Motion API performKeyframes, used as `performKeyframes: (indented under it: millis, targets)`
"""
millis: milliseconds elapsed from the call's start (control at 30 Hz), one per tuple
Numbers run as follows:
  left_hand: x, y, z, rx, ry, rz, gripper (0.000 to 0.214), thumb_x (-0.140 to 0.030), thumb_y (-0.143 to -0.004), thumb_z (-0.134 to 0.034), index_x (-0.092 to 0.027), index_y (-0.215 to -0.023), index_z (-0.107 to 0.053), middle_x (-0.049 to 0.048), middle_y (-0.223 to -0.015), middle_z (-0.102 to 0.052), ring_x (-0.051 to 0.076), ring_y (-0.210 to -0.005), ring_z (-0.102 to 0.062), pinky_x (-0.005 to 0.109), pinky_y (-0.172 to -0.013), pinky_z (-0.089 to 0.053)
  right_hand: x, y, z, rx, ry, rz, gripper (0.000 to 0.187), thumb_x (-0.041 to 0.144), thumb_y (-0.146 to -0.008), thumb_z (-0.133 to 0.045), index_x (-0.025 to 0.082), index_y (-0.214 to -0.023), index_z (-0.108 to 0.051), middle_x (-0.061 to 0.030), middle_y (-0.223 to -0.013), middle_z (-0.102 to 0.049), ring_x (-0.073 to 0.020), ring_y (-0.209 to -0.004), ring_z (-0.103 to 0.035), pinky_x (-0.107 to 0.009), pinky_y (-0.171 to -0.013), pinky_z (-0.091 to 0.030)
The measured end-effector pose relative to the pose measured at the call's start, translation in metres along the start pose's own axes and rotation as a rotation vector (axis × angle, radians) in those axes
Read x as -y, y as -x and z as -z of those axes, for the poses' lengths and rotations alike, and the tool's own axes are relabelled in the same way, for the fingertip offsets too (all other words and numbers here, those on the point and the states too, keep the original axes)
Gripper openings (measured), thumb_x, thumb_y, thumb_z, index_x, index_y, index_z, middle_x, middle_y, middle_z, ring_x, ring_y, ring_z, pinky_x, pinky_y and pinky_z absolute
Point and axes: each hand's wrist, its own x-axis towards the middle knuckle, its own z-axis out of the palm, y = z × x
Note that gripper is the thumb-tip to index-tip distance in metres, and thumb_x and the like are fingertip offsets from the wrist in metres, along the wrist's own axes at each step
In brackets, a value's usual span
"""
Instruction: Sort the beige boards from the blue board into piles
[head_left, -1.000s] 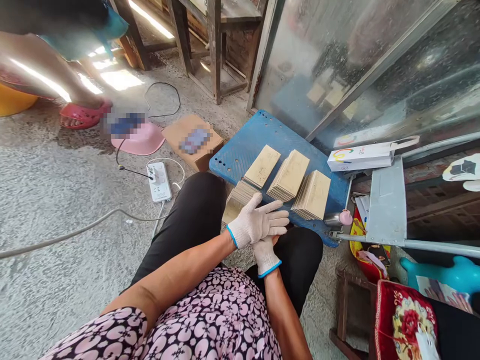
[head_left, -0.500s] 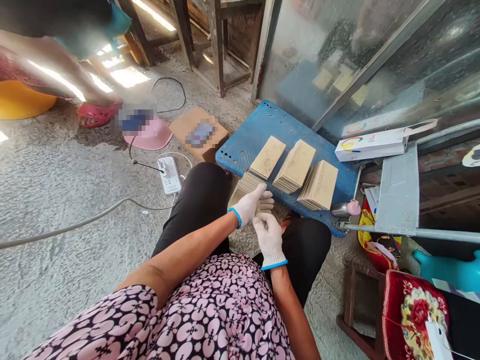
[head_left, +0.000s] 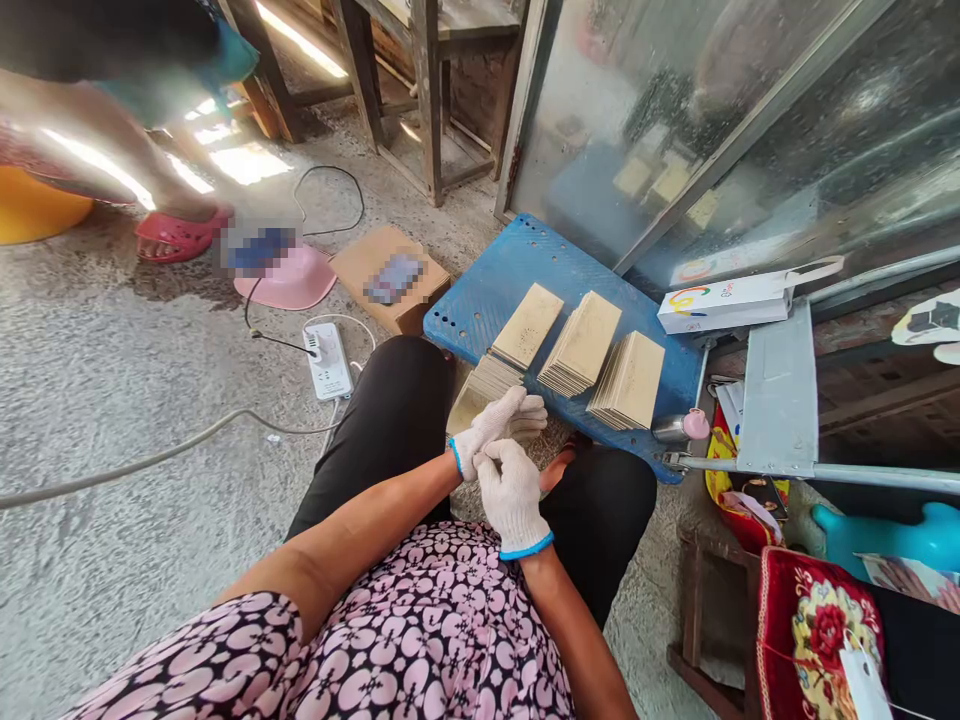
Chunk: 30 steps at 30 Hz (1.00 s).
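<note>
Both my hands wear white knit gloves with blue cuffs and meet above my knees. My right hand is closed, pinching the glove at my left wrist. My left hand points right with its fingers loosely stretched and holds nothing. Its fingertips lie just in front of a stack of tan cards at the near edge of a blue perforated board. Three more tan stacks lie side by side on that board.
A white power strip with cables, a cardboard box and a pink plastic piece lie on the concrete floor to the left. Another person's foot in a pink sandal stands beyond. A white carton and a metal plate sit at right.
My left hand's fingers were spread wide a second ago and have drawn in. My right hand came out from under it and now grips the left glove at the wrist.
</note>
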Motion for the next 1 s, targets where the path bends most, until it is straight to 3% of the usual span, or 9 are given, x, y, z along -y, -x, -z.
performKeyframes:
  millis: [167,300,367,467,600,700,867,1000]
  targets:
    - [0.008,0.004,0.003,-0.005,0.023,-0.029,0.049,-0.058,-0.092,-0.059,-0.015,-0.114,-0.066,0.0118,-0.095,-0.072,0.026,-0.096,-0.070,0.035,-0.084,-0.055,0.001,-0.009,0.004,0.086,0.007,-0.082,0.016,0.034,-0.084,-0.061,0.022,-0.074,-0.061,-0.0012,-0.077,-0.067,-0.0172,-0.073,-0.059,-0.029,-0.073,-0.043]
    - [0.010,-0.004,-0.002,-0.054,-0.040,0.028,0.041,-0.056,-0.089,-0.062,-0.016,-0.095,-0.065,0.0075,-0.079,-0.067,0.021,-0.076,-0.067,0.031,-0.071,-0.054,0.005,-0.016,0.021,0.076,-0.298,-0.126,0.025,0.043,-0.086,-0.062,0.020,-0.077,-0.061,-0.0002,-0.069,-0.065,-0.0152,-0.064,-0.058,-0.027,-0.065,-0.047]
    - [0.009,-0.003,-0.004,-0.042,-0.127,0.021,0.033,-0.050,-0.087,-0.065,-0.018,-0.084,-0.062,0.0033,-0.072,-0.064,0.018,-0.068,-0.063,0.028,-0.066,-0.052,0.004,-0.024,0.028,0.002,-0.535,-0.137,0.032,0.049,-0.089,-0.061,0.019,-0.081,-0.060,-0.0004,-0.066,-0.064,-0.0137,-0.059,-0.057,-0.026,-0.060,-0.047]
    - [0.011,0.011,-0.001,-0.011,-0.288,0.025,0.022,-0.037,-0.076,-0.072,-0.018,-0.076,-0.062,0.0007,-0.067,-0.064,0.018,-0.064,-0.061,0.028,-0.065,-0.051,-0.003,-0.041,0.034,-0.217,-0.806,-0.212,0.044,0.062,-0.084,-0.064,0.018,-0.087,-0.058,-0.0011,-0.068,-0.064,-0.0129,-0.060,-0.060,-0.027,-0.061,-0.051]
    - [0.017,0.040,0.003,0.058,-0.650,0.217,0.025,-0.039,-0.061,-0.076,-0.018,-0.068,-0.066,0.0018,-0.060,-0.063,0.017,-0.055,-0.057,0.028,-0.055,-0.047,-0.012,-0.060,0.031,-0.449,-0.963,-0.334,0.058,0.070,-0.071,-0.071,0.020,-0.095,-0.055,-0.0013,-0.077,-0.066,-0.0155,-0.072,-0.067,-0.033,-0.072,-0.057]
    - [0.019,0.055,-0.002,0.112,-0.774,0.279,0.033,-0.051,-0.060,-0.071,-0.020,-0.065,-0.062,0.0006,-0.060,-0.061,0.016,-0.057,-0.055,0.026,-0.057,-0.046,-0.014,-0.063,0.023,-0.493,-0.985,-0.362,0.058,0.070,-0.071,-0.070,0.020,-0.095,-0.055,0.0010,-0.073,-0.064,-0.0135,-0.067,-0.065,-0.031,-0.069,-0.056]
    - [0.019,0.061,-0.015,0.024,-0.922,0.201,0.042,-0.063,-0.063,-0.064,-0.022,-0.063,-0.055,-0.0014,-0.058,-0.054,0.015,-0.058,-0.052,0.026,-0.058,-0.043,-0.015,-0.064,0.016,-0.513,-1.015,-0.450,0.058,0.070,-0.068,-0.071,0.020,-0.091,-0.053,0.0015,-0.069,-0.062,-0.0121,-0.062,-0.063,-0.026,-0.061,-0.053]
    - [0.021,0.057,-0.019,-0.023,-0.819,0.189,0.051,-0.067,-0.049,-0.075,-0.021,-0.065,-0.057,-0.0005,-0.058,-0.054,0.015,-0.056,-0.046,0.026,-0.055,-0.040,-0.016,-0.068,0.021,-0.562,-1.035,-0.404,0.057,0.069,-0.069,-0.072,0.019,-0.088,-0.053,0.0020,-0.071,-0.061,-0.0104,-0.062,-0.061,-0.024,-0.061,-0.053]
